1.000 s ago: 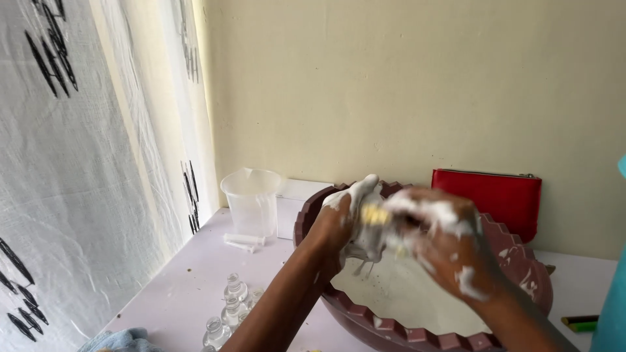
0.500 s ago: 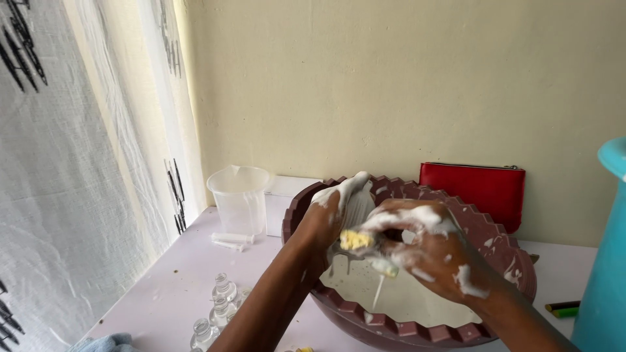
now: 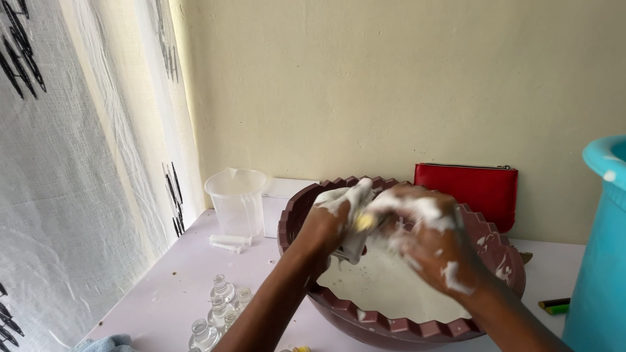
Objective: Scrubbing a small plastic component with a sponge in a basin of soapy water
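Left hand [image 3: 329, 221]: foam-coated, clamped on a grey cloth [image 3: 355, 242] with a yellow bit showing, held above the basin.
Right hand [image 3: 427, 238]: foam-coated, pressed against the same cloth from 3 o'clock; motion-blurred, grip cannot be told.
Basin [image 3: 391, 329]: maroon, toothed rim, white sudsy liquid inside, on a pale table [image 3: 176, 287].
Jug [image 3: 237, 202]: clear, at 9 o'clock of basin.
Vials [image 3: 218, 313]: clear, clustered at 7 o'clock.
Pouch [image 3: 476, 189]: red, at 1 o'clock, against the wall.
Bucket [image 3: 603, 261]: blue, at 3 o'clock.

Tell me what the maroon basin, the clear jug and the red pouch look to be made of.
Basin: likely moulded plastic, matte maroon, with a regular zigzag rim. Jug: translucent plastic, cloudy walls with a pouring lip. Pouch: probably leather or imitation, smooth red with a slight sheen and a zip edge.
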